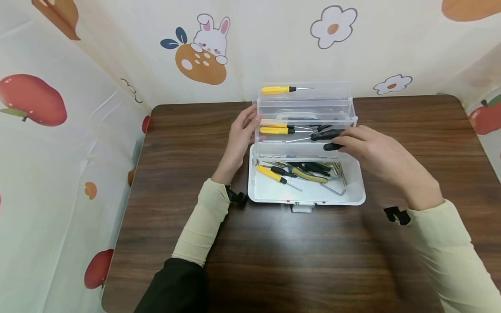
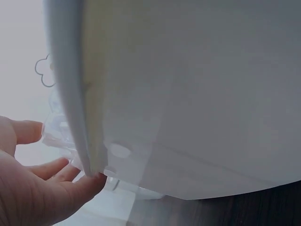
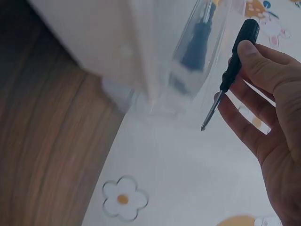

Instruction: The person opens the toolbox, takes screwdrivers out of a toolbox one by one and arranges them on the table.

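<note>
- While the right hand [image 1: 377,150] grips the black screwdriver [image 3: 227,79], its handle lies between thumb and fingers, upper right of the right-wrist frame.
- The left hand [image 1: 240,134] holds the clear tray [image 1: 282,151], upper middle of the head view.

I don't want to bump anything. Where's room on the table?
The table is bare in front of the toolbox, between the sleeves, and left of the left hand. It's crowded inside the toolbox, among pliers and screwdrivers.
</note>
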Tool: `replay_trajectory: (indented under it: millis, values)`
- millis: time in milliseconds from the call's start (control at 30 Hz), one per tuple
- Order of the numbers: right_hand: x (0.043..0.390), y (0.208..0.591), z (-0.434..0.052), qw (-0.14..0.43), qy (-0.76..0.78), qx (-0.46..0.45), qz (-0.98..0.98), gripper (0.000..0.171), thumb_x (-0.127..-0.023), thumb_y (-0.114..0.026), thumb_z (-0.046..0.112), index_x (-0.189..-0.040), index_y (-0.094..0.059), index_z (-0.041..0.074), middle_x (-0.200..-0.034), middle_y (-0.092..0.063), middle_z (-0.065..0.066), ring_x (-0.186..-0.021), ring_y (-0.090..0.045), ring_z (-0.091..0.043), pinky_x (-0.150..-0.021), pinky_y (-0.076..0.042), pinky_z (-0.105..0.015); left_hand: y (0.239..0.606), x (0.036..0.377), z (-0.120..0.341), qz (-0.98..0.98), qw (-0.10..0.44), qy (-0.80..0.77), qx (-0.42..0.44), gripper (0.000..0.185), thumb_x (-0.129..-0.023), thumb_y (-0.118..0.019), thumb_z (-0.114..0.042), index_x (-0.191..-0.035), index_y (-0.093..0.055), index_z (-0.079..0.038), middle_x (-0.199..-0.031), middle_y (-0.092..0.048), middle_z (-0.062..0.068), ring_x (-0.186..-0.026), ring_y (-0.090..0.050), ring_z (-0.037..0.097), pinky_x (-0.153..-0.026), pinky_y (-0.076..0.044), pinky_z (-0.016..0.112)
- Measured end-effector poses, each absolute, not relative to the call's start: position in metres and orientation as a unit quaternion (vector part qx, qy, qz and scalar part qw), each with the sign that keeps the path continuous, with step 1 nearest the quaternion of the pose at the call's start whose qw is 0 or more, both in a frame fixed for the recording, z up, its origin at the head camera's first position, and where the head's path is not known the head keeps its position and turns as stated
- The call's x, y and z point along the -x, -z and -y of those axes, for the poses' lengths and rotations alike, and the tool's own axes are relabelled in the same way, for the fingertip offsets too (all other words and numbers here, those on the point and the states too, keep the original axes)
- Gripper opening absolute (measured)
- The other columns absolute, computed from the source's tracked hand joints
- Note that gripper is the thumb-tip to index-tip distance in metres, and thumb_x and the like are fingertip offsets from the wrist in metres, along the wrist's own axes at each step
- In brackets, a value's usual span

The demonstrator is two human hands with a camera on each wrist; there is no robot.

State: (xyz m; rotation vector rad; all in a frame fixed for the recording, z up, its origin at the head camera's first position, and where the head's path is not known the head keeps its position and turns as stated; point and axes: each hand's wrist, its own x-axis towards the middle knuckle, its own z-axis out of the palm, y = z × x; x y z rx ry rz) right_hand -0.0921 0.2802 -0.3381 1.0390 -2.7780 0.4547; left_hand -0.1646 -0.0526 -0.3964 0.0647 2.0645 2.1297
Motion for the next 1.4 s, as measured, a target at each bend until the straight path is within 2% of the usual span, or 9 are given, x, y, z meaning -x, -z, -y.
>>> replay_trajectory:
  millis: [100, 200, 333, 433, 567, 733, 967, 1133, 1400]
  values:
    - [0.086, 0.34, -0.294, 0.078, -0.158, -0.323, 0.93, 0.056, -0.082, -0.077, -0.017, -0.129, -0.07, 0.012, -0.121, -0.069, -0.006, -0.109, -0.063, -0.025, -0.085, -0.055, -0.047, 0.398, 0.165, 0.055, -0.696, 0.083, -0.713, -0.025, 0.048, -0.109, -0.054, -0.032, -0.156, -0.047, -0.02, -0.153, -0.055, 0.008, -0.128, -0.064, 0.024, -0.093, -0.062, 0.04]
    - [0.08, 0.344, -0.309, 0.093, -0.172, -0.303, 0.933, 0.06, -0.08, -0.074, -0.022, -0.13, -0.07, 0.01, -0.122, -0.068, -0.008, -0.114, -0.062, -0.027, -0.091, -0.051, -0.046, 0.399, 0.165, 0.056, -0.703, 0.081, -0.706, -0.025, 0.048, -0.11, -0.054, -0.032, -0.156, -0.047, -0.02, -0.153, -0.056, 0.006, -0.128, -0.064, 0.023, -0.095, -0.061, 0.041]
    - [0.073, 0.352, -0.331, 0.116, -0.195, -0.272, 0.935, 0.053, -0.081, -0.075, -0.02, -0.126, -0.07, 0.007, -0.117, -0.069, -0.009, -0.113, -0.061, -0.027, -0.11, -0.04, -0.017, 0.399, 0.166, 0.056, -0.701, 0.086, -0.707, -0.026, 0.048, -0.11, -0.053, -0.032, -0.156, -0.047, -0.021, -0.153, -0.055, 0.005, -0.127, -0.064, 0.023, -0.096, -0.061, 0.041]
    - [0.065, 0.363, -0.346, 0.117, -0.2, -0.236, 0.944, 0.047, -0.083, -0.077, -0.015, -0.124, -0.071, 0.007, -0.114, -0.069, -0.009, -0.11, -0.061, -0.027, -0.109, -0.025, -0.001, 0.398, 0.166, 0.054, -0.696, 0.092, -0.712, -0.028, 0.048, -0.109, -0.054, -0.032, -0.156, -0.047, -0.021, -0.154, -0.054, 0.007, -0.127, -0.064, 0.024, -0.095, -0.061, 0.04]
    - [0.058, 0.384, -0.359, 0.116, -0.199, -0.214, 0.949, 0.04, -0.084, -0.077, -0.012, -0.119, -0.071, 0.006, -0.111, -0.069, -0.011, -0.106, -0.061, -0.028, -0.108, -0.031, -0.008, 0.398, 0.166, 0.053, -0.694, 0.09, -0.714, -0.029, 0.049, -0.109, -0.054, -0.031, -0.156, -0.046, -0.019, -0.156, -0.052, 0.009, -0.129, -0.062, 0.025, -0.094, -0.062, 0.04]
    - [0.058, 0.41, -0.364, 0.129, -0.2, -0.248, 0.939, 0.042, -0.074, -0.082, -0.016, -0.112, -0.072, 0.001, -0.103, -0.071, -0.012, -0.098, -0.063, -0.028, -0.097, -0.033, -0.014, 0.398, 0.166, 0.054, -0.699, 0.089, -0.709, -0.026, 0.048, -0.11, -0.053, -0.031, -0.156, -0.047, -0.02, -0.156, -0.053, 0.006, -0.129, -0.063, 0.023, -0.095, -0.061, 0.04]
    - [0.058, 0.427, -0.364, 0.112, -0.189, -0.267, 0.938, 0.042, -0.071, -0.085, -0.014, -0.109, -0.072, 0.001, -0.098, -0.073, -0.012, -0.092, -0.064, -0.028, -0.087, -0.044, -0.039, 0.398, 0.166, 0.055, -0.7, 0.091, -0.708, -0.027, 0.046, -0.11, -0.051, -0.03, -0.156, -0.046, -0.021, -0.155, -0.053, 0.005, -0.131, -0.062, 0.022, -0.097, -0.06, 0.041]
    - [0.055, 0.434, -0.364, 0.097, -0.19, -0.259, 0.942, 0.042, -0.072, -0.085, -0.013, -0.109, -0.073, 0.002, -0.098, -0.072, -0.013, -0.093, -0.066, -0.031, -0.085, -0.045, -0.044, 0.397, 0.166, 0.054, -0.7, 0.093, -0.707, -0.028, 0.047, -0.11, -0.053, -0.032, -0.156, -0.047, -0.023, -0.156, -0.053, 0.004, -0.131, -0.062, 0.022, -0.097, -0.061, 0.041]
    - [0.054, 0.437, -0.363, 0.081, -0.185, -0.252, 0.946, 0.038, -0.074, -0.084, -0.012, -0.107, -0.073, 0.002, -0.1, -0.073, -0.013, -0.095, -0.067, -0.031, -0.086, -0.044, -0.042, 0.397, 0.166, 0.055, -0.706, 0.094, -0.701, -0.023, 0.049, -0.109, -0.053, -0.034, -0.156, -0.047, -0.022, -0.156, -0.053, 0.004, -0.132, -0.061, 0.023, -0.101, -0.059, 0.045]
